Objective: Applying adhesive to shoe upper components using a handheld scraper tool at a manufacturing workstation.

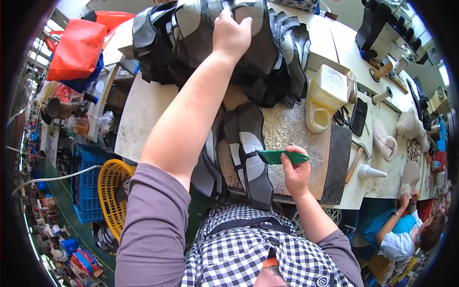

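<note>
In the head view I couldn't tell whether my left hand (232,36), at the stacked grey pieces (261,53), gripped one; my right hand (297,174) pinched a green strip (273,157) by a grey-and-white piece (256,168) overhanging the tabletop (143,115); a dark board (337,165) bore scrawled marks (330,192)

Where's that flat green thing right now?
In the head view, the flat green tool is a little right of centre, held in the right hand, its left end by a grey-and-black piece.

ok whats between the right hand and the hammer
In the head view, a strip of worn board, then a dark flat slab, lie between the right hand and hammer.
</note>
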`<action>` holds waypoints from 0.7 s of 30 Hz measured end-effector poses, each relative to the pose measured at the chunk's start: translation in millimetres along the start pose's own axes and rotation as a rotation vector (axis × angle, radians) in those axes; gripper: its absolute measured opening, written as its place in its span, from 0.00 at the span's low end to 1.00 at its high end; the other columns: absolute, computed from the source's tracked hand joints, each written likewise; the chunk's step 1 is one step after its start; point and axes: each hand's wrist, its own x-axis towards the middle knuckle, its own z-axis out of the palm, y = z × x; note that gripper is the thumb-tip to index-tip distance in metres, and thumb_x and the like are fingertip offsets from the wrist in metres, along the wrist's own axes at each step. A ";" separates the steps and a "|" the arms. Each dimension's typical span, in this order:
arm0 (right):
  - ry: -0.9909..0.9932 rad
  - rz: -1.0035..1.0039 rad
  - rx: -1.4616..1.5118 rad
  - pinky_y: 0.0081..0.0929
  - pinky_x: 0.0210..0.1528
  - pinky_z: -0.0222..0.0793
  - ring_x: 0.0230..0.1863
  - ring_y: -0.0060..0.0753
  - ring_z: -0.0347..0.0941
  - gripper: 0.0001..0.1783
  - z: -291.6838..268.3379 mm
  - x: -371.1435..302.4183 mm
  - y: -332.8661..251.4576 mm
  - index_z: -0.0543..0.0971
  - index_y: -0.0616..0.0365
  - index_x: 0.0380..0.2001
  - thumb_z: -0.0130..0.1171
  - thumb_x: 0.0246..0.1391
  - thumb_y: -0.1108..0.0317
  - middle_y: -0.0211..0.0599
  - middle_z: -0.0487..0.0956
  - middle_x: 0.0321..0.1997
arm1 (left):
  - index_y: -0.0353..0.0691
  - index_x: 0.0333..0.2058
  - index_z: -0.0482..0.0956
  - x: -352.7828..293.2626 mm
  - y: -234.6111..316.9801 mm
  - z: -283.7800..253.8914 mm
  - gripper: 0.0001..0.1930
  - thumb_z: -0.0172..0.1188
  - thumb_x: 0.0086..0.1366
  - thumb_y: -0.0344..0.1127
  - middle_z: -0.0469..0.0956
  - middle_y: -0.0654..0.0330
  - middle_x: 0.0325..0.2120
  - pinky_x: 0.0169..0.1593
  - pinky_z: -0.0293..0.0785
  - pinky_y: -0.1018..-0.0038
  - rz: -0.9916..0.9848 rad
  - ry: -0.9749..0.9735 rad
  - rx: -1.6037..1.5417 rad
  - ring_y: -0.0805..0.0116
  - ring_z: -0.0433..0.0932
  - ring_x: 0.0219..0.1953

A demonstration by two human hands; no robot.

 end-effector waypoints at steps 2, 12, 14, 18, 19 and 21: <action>0.024 -0.018 -0.038 0.20 0.44 0.69 0.41 0.22 0.70 0.12 -2.0 7.3 -1.4 0.71 0.59 0.43 0.58 0.56 0.76 0.29 0.72 0.41 | 0.31 0.47 0.71 -27.1 -14.4 2.6 0.19 0.61 0.58 0.30 0.74 0.49 0.40 0.44 0.71 0.71 0.226 0.208 0.174 0.64 0.75 0.40; 0.028 -0.024 -0.436 0.31 0.36 0.72 0.35 0.42 0.76 0.10 24.0 70.9 57.1 0.71 0.57 0.41 0.55 0.56 0.76 0.43 0.78 0.37 | 0.42 0.53 0.70 -287.4 -27.6 -40.1 0.23 0.59 0.58 0.36 0.65 0.46 0.42 0.53 0.66 0.65 -0.679 -0.533 0.126 0.49 0.69 0.46; 0.139 -0.271 -0.501 0.36 0.37 0.71 0.35 0.52 0.75 0.12 22.8 88.9 69.6 0.71 0.55 0.41 0.56 0.53 0.76 0.46 0.77 0.36 | 0.43 0.55 0.69 -286.6 -26.0 -42.0 0.24 0.59 0.58 0.37 0.65 0.45 0.43 0.54 0.65 0.65 -0.730 -0.540 0.054 0.48 0.69 0.48; -0.127 -0.156 -0.541 0.35 0.38 0.70 0.38 0.50 0.75 0.12 24.7 69.5 45.1 0.71 0.54 0.41 0.56 0.53 0.76 0.46 0.78 0.36 | 0.43 0.56 0.68 -291.2 -37.3 -46.7 0.25 0.59 0.59 0.37 0.64 0.45 0.44 0.54 0.65 0.66 -0.720 -0.584 0.076 0.48 0.69 0.48; -0.135 -0.072 -0.518 0.34 0.38 0.70 0.38 0.50 0.75 0.11 24.7 69.0 35.5 0.72 0.55 0.41 0.55 0.53 0.77 0.45 0.78 0.36 | 0.42 0.56 0.68 -292.7 -39.1 -47.8 0.25 0.59 0.59 0.37 0.64 0.45 0.44 0.54 0.65 0.67 -0.733 -0.580 0.067 0.48 0.69 0.48; -0.019 -0.184 -0.477 0.34 0.38 0.70 0.38 0.50 0.75 0.11 21.9 90.3 53.0 0.73 0.54 0.40 0.55 0.53 0.77 0.44 0.78 0.35 | 0.43 0.56 0.69 -290.4 -38.0 -45.7 0.25 0.59 0.59 0.37 0.64 0.45 0.44 0.54 0.65 0.67 -0.717 -0.579 0.062 0.48 0.69 0.48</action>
